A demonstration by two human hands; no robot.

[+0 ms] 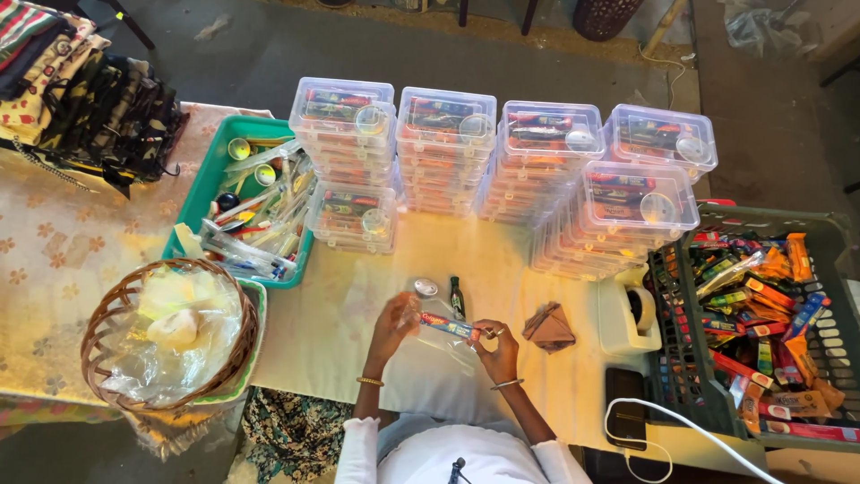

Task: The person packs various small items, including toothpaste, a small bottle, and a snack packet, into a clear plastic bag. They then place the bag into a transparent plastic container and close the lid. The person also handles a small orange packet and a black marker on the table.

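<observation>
Head view, looking straight down at the table: long slim packet (445,325), bright red and blue, held level above the pale tablecloth (313,323), right at the near edge. Left hand (395,321) curled closed round one end, together with a crinkle of clear plastic wrap (439,345). Right hand (495,345) pinched shut on the other end, fingers tight; thin bangles seen on both wrists.

Just beyond the packet, lying on the cloth: small round silver lid (425,288) and a small dark bottle (457,298), side by side. To the right, a folded brown cloth (548,326), soft and peaked. Past that, a cream tape dispenser (627,314), blocky plastic, and a black phone (627,408) with a white cable (690,435) trailing off.

Farther back, stacked in rows: clear plastic lidded boxes (445,148), each packed alike with colourful packets and a round item. Left of those, a green plastic tray (202,193) crammed with wrapped tubes and small round tins. Nearer left, a woven wicker basket (107,323) filled with clear bags. Far right, a dark slatted crate (681,358) heaped with orange, red and green packets. Top left corner, a pile of folded patterned fabrics (81,81).
</observation>
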